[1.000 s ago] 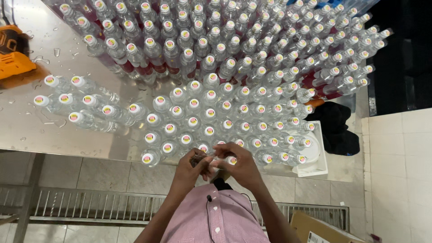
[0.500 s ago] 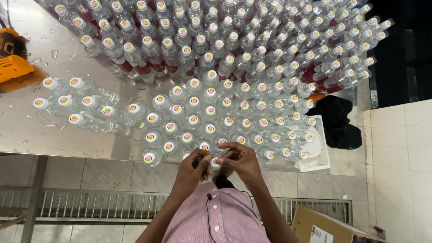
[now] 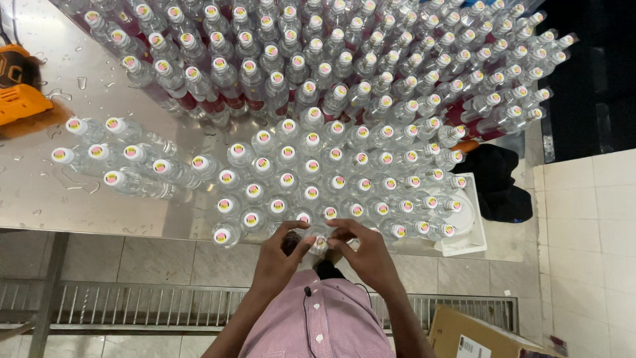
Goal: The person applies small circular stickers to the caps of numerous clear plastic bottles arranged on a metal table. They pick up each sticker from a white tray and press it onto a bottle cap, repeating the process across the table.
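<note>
Round stickers, yellow and pink on white, top the caps of the clear bottles [image 3: 311, 139] crowding the steel worktop [image 3: 40, 192] from its far edge to its near edge. Below the near right corner, on the floor, a brown cardboard box [image 3: 464, 328] wears a white rectangular label [image 3: 473, 347].

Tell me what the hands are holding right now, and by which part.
Both the left hand and right hand pinch one clear bottle at its capped top, fingertips around the cap; its body is hidden beneath them.
</note>
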